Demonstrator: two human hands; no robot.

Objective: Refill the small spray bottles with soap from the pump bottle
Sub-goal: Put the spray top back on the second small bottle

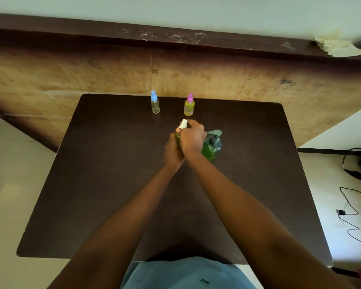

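Dark wood made up the desk, which stood against a pale, worn board at the far side, with light floor around it and loose cables lying on the floor off to one side.

From the head view, three small spray bottles were in play, and I place each by the pump bottle, which stood on the desk near the middle and held green soap. Beyond it and well apart, close to the desk's far edge, stood the pink-capped bottle, upright, capped and filled with yellow-green liquid, so it looked finished. Further along that far edge stood the blue-capped bottle, upright and capped but clear and seemingly empty, so it looked left to do. The white-capped bottle was held just beside the pump bottle, and green showed through its body, so it seemed already filled.

The left hand was wrapped closed around the body of that bottle. The right hand was closed over its top, fingers curled at the white cap. I judged the cap was being screwed on, though which way it turned could not be told. Roughly two of three bottles seemed done.
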